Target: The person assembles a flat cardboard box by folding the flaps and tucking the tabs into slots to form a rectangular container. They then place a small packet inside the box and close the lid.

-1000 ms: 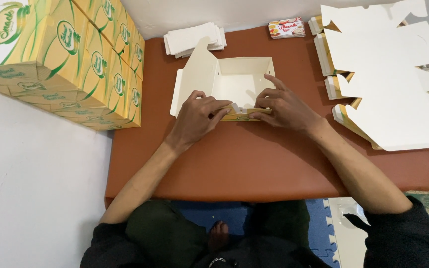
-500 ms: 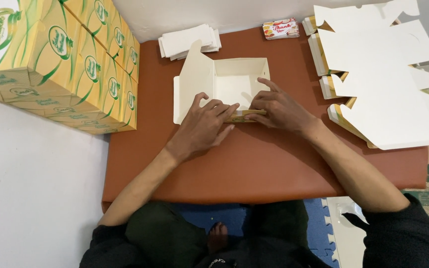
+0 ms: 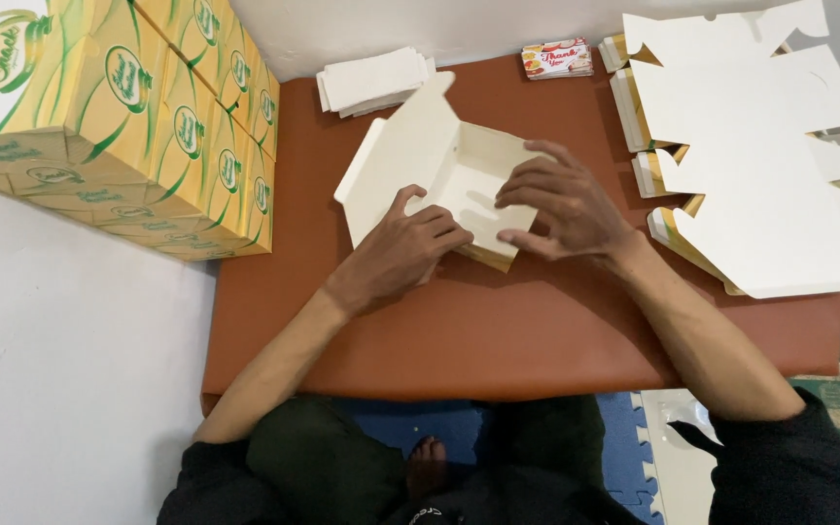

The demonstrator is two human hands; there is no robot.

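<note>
One half-folded white carton on brown table, left hand and right hand pressing its near wall, fingers spread flat, gripping nothing, one stack of yellow boxes at left.

Home packing spot: low brown counter on foam floor mats, finished yellow boxes stacked left of it, flat blanks piled on its right end.

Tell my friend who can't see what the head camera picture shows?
Two hands, left hand and right hand, press on a half-folded white cardboard box on a brown table. Finished yellow boxes are stacked left, and flat white box sheets lie right.
</note>
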